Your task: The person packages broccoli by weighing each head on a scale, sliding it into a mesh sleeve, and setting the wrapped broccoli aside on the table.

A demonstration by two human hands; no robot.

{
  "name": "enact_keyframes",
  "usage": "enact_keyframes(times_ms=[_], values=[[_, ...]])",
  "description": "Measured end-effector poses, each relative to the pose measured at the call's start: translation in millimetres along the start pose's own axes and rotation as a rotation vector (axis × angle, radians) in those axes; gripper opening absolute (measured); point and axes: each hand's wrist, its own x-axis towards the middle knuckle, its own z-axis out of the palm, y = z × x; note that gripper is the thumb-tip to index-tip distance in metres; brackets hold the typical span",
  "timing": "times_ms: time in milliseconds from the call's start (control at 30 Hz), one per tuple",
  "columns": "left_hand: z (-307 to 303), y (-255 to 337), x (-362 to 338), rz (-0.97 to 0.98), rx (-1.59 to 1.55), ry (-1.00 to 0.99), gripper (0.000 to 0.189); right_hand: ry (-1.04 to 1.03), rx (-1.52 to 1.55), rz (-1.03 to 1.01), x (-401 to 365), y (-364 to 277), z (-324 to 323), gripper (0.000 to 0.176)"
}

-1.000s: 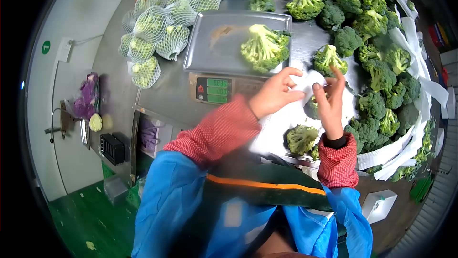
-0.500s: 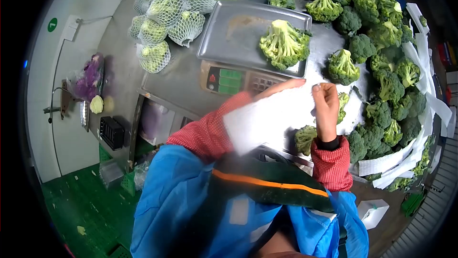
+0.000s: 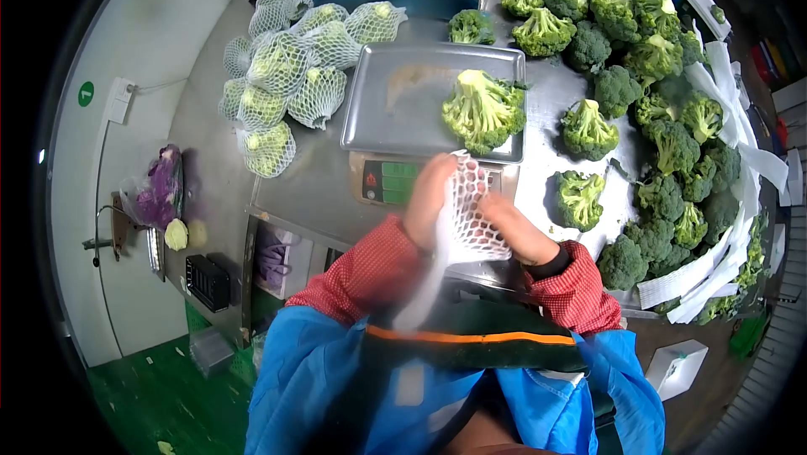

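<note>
A white foam net sleeve [image 3: 476,224] is stretched between my two hands in front of the scale, its mesh spread wide and its lower end hanging toward my apron. My left hand [image 3: 430,203], a little blurred, grips its left edge. On the other side my right hand [image 3: 519,232] holds the mesh, with fingertips partly hidden by it. Just beyond, a broccoli head [image 3: 483,112] lies stem up on the metal scale tray [image 3: 395,131]. Part of the scale's keypad is covered by my hands and the sleeve.
Netted broccoli heads [image 3: 282,64] are piled at the back left. Many loose broccoli heads [image 3: 656,60] cover the right side, with two [image 3: 580,200] nearer me. White foam sleeves [image 3: 731,110] lie along the right edge. A purple bundle [image 3: 164,186] and black basket [image 3: 207,282] are left.
The sleeve went from flat and closed to opened out into mesh. Both hands shifted left, and the right hand now meets the sleeve. The view has tilted slightly.
</note>
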Motion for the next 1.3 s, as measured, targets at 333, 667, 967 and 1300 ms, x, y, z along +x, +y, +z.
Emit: enact_keyframes(times_ms=[333, 667, 967, 1300], values=[[-50.6, 69.8, 17.2, -0.456, 0.751, -0.438, 0.04, 0.138, 0.312, -0.039, 8.1, -83.9, -32.3, 0.02], [-18.5, 124.2, 125.1, 0.175, 1.269, -0.126, 0.016, 0.511, -0.296, -0.238, 48.4, -122.6, -48.9, 0.014], [-56.2, 101.1, 54.2, 0.175, 1.747, -0.243, 0.054, 0.113, -0.888, -0.166, 17.7, -82.0, 7.7, 0.03], [-75.7, 48.1, 75.9, 0.503, 1.54, -0.183, 0.055, 0.725, -1.586, -0.366, 82.8, -64.3, 18.5, 0.009]])
